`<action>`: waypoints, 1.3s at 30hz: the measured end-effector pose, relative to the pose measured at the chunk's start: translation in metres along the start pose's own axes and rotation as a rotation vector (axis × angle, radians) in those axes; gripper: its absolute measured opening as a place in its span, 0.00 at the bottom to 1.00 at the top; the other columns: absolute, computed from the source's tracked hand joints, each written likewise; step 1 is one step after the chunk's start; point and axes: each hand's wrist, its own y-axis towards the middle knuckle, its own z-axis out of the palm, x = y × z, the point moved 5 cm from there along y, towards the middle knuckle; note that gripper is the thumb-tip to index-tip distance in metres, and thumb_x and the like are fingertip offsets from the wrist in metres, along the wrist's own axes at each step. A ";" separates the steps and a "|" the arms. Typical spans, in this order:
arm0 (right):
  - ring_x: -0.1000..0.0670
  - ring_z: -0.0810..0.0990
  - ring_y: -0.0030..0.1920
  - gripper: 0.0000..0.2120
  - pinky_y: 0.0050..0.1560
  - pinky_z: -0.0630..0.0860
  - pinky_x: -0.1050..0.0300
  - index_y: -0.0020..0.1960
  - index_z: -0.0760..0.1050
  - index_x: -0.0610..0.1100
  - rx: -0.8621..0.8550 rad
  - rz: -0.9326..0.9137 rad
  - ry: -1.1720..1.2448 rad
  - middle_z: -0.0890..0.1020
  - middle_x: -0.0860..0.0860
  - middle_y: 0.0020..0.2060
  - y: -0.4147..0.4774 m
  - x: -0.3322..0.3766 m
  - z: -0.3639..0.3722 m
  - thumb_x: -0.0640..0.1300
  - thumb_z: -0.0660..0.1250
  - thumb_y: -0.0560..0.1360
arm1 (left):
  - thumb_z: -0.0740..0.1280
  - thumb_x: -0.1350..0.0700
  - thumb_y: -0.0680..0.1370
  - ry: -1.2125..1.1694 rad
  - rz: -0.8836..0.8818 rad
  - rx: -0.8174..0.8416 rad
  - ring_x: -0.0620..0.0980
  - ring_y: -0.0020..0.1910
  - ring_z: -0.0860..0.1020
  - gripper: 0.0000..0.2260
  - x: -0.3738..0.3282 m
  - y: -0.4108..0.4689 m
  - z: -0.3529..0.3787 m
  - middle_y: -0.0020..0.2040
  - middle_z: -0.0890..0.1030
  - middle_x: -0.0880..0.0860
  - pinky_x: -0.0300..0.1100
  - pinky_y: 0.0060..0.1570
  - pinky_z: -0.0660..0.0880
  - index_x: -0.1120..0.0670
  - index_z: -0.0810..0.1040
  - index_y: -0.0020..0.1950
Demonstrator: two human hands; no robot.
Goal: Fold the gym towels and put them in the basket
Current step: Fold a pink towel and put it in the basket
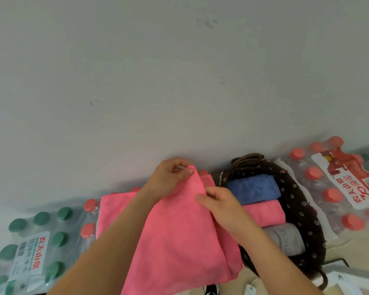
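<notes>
Head view, left to right. A shrink-wrapped pack of green-capped clear plastic water bottles (pixel 35 241) lies at far left, with red-capped bottles (pixel 90 216) just beside it. The left hand (pixel 170 177) pinches the top corner of a pink microfibre gym towel (pixel 179 235) between thumb and curled fingers. The right hand (pixel 221 204) grips the same towel's right edge just below that corner, fingers bent round the cloth. The towel hangs raised in front of both forearms. To its right stands a dark brown, flower-printed fabric basket (pixel 296 201). It holds three folded towels side by side: blue (pixel 254 188), pink (pixel 264 213) and grey (pixel 283 239). A shrink-wrapped pack of red-capped bottles (pixel 332 188) lies at far right, touching the basket.
</notes>
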 end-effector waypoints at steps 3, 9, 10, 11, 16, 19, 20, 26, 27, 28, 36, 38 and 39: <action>0.47 0.66 0.39 0.06 0.41 0.65 0.51 0.41 0.72 0.43 -0.096 0.138 0.436 0.71 0.45 0.38 -0.013 -0.016 0.001 0.45 0.67 0.74 | 0.69 0.55 0.77 0.127 0.038 0.049 0.41 0.29 0.69 0.04 0.002 0.007 0.016 0.30 0.75 0.45 0.37 0.34 0.67 0.52 0.80 0.42; 0.54 0.83 0.51 0.13 0.48 0.79 0.63 0.60 0.74 0.52 -0.035 0.217 0.402 0.83 0.52 0.53 -0.025 -0.017 -0.002 0.41 0.66 0.77 | 0.70 0.49 0.75 0.412 0.060 -0.019 0.45 0.39 0.79 0.04 0.003 0.017 0.033 0.39 0.83 0.46 0.41 0.43 0.75 0.48 0.82 0.44; 0.53 0.83 0.52 0.16 0.51 0.79 0.60 0.62 0.74 0.52 0.013 0.242 0.413 0.84 0.52 0.53 -0.028 -0.017 -0.001 0.39 0.66 0.76 | 0.70 0.48 0.74 0.461 0.064 -0.019 0.46 0.41 0.79 0.05 0.002 0.019 0.034 0.40 0.83 0.46 0.43 0.44 0.75 0.47 0.82 0.44; 0.51 0.83 0.53 0.16 0.54 0.79 0.56 0.62 0.74 0.50 0.050 0.269 0.424 0.84 0.50 0.53 -0.031 -0.019 -0.001 0.38 0.67 0.76 | 0.69 0.46 0.74 0.517 0.067 -0.019 0.46 0.42 0.80 0.06 0.001 0.020 0.036 0.41 0.83 0.46 0.43 0.45 0.75 0.47 0.82 0.45; 0.43 0.83 0.49 0.11 0.51 0.80 0.49 0.54 0.79 0.38 0.145 0.426 0.460 0.85 0.41 0.48 -0.055 -0.029 -0.006 0.39 0.70 0.73 | 0.66 0.42 0.75 0.693 0.093 -0.103 0.49 0.47 0.80 0.09 -0.004 0.022 0.041 0.45 0.84 0.45 0.43 0.44 0.74 0.45 0.82 0.47; 0.41 0.82 0.53 0.16 0.55 0.79 0.47 0.58 0.77 0.36 0.211 0.444 0.444 0.84 0.40 0.51 -0.066 -0.035 -0.015 0.38 0.72 0.72 | 0.65 0.41 0.75 0.735 0.099 -0.144 0.51 0.46 0.79 0.10 -0.006 0.020 0.044 0.43 0.82 0.46 0.42 0.41 0.69 0.46 0.80 0.46; 0.41 0.82 0.54 0.18 0.57 0.78 0.46 0.59 0.77 0.36 0.217 0.447 0.423 0.83 0.40 0.52 -0.067 -0.040 -0.018 0.38 0.73 0.71 | 0.65 0.41 0.75 0.740 0.097 -0.150 0.51 0.46 0.79 0.10 -0.006 0.019 0.044 0.43 0.82 0.46 0.42 0.41 0.69 0.46 0.79 0.46; 0.52 0.63 0.22 0.13 0.20 0.58 0.64 0.58 0.77 0.35 0.259 0.429 0.198 0.75 0.47 0.33 -0.074 -0.055 -0.048 0.39 0.67 0.76 | 0.64 0.42 0.76 0.761 0.084 -0.151 0.52 0.49 0.79 0.10 -0.005 0.018 0.048 0.47 0.81 0.46 0.45 0.45 0.72 0.44 0.77 0.52; 0.54 0.60 0.21 0.12 0.19 0.55 0.64 0.57 0.76 0.33 0.241 0.435 0.145 0.72 0.48 0.30 -0.074 -0.058 -0.054 0.39 0.65 0.77 | 0.64 0.41 0.76 0.765 0.086 -0.152 0.52 0.50 0.79 0.10 -0.004 0.018 0.048 0.48 0.82 0.45 0.45 0.47 0.73 0.43 0.77 0.53; 0.54 0.60 0.22 0.10 0.20 0.54 0.63 0.54 0.77 0.34 0.212 0.444 0.072 0.71 0.48 0.29 -0.074 -0.061 -0.060 0.40 0.65 0.77 | 0.63 0.41 0.76 0.767 0.088 -0.152 0.51 0.52 0.79 0.10 -0.004 0.018 0.049 0.50 0.82 0.45 0.45 0.48 0.73 0.41 0.78 0.54; 0.56 0.79 0.43 0.03 0.48 0.76 0.57 0.46 0.78 0.50 -0.221 0.085 -0.484 0.82 0.56 0.41 -0.022 -0.017 -0.073 0.46 0.66 0.76 | 0.68 0.46 0.75 0.617 0.031 -0.197 0.50 0.47 0.78 0.06 -0.001 0.009 0.046 0.44 0.80 0.46 0.42 0.45 0.72 0.45 0.79 0.50; 0.53 0.79 0.50 0.10 0.54 0.74 0.56 0.56 0.78 0.48 -0.219 0.020 -0.542 0.82 0.54 0.48 0.004 -0.007 -0.063 0.47 0.65 0.76 | 0.69 0.50 0.74 0.579 0.053 -0.198 0.50 0.45 0.78 0.06 0.002 0.003 0.038 0.41 0.78 0.47 0.41 0.44 0.71 0.46 0.80 0.51; 0.51 0.79 0.53 0.14 0.56 0.74 0.55 0.60 0.76 0.46 -0.210 0.004 -0.564 0.82 0.52 0.51 0.016 -0.003 -0.058 0.47 0.65 0.76 | 0.70 0.51 0.74 0.576 0.066 -0.199 0.50 0.45 0.78 0.07 0.005 -0.001 0.032 0.42 0.80 0.48 0.41 0.45 0.71 0.47 0.80 0.52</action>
